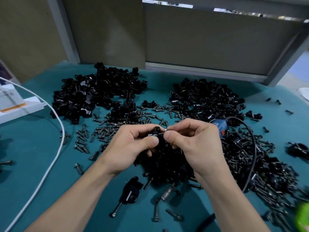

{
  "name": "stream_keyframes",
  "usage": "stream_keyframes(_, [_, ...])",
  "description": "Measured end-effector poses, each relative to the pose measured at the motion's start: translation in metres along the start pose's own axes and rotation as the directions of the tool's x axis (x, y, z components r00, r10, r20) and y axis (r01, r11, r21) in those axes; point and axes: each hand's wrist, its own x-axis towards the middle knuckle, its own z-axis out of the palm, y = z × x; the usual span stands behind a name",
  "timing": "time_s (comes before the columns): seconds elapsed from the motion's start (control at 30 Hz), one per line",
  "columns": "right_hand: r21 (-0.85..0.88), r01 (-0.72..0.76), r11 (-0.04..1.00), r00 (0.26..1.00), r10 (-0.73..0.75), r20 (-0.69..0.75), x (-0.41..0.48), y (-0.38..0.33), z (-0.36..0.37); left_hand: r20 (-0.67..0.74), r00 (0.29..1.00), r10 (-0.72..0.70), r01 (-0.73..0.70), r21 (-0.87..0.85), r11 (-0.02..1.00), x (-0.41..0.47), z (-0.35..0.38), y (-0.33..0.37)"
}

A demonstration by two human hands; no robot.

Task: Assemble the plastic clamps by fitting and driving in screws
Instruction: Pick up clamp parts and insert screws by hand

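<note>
1. Slippage is risked: the dark metal screw (164,130) is pinched by the curled right hand (192,139) against the black plastic clamp (153,133), gripped by curled fingers of the left hand (133,141) over the teal table (41,148).
2. A dropped screw would be lost among loose screws (100,131).
3. Behind, the black cable (250,136) of the blue power driver (219,125) could be snagged.

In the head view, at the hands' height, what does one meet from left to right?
A thin white cable, left hand, small black plastic clamp, dark metal screw, right hand, thick black cable, lone black clamp.
</note>
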Motion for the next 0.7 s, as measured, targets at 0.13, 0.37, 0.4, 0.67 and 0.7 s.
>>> stream_keyframes(0.13, [0.036, -0.023, 0.999, 1.0, 0.022, 0.017, -0.001, 0.001, -0.001, -0.016, 1.0, 0.0, 0.0, -0.006, 1.0, 0.0, 0.0, 0.0])
stream_keyframes(0.37, [-0.029, -0.028, 0.999, 1.0, 0.027, -0.014, -0.001, 0.005, 0.001, -0.044, 0.999, -0.001, 0.002, 0.018, 1.0, 0.0, 0.001, -0.001])
stream_keyframes(0.4, [-0.072, -0.027, 0.997, 0.999, 0.025, -0.023, -0.001, 0.006, 0.002, -0.048, 0.999, -0.005, 0.007, 0.026, 1.0, 0.0, 0.001, -0.001])
stream_keyframes(0.67, [-0.349, 0.064, 0.935, 0.996, -0.082, -0.037, -0.002, 0.01, 0.009, 0.017, 0.998, 0.057, -0.059, 0.166, 0.984, -0.003, 0.0, 0.0])
stream_keyframes(0.7, [-0.398, 0.085, 0.913, 0.994, -0.108, -0.036, -0.004, 0.01, 0.012, 0.013, 0.998, 0.056, -0.057, 0.177, 0.982, -0.003, 0.0, -0.001])
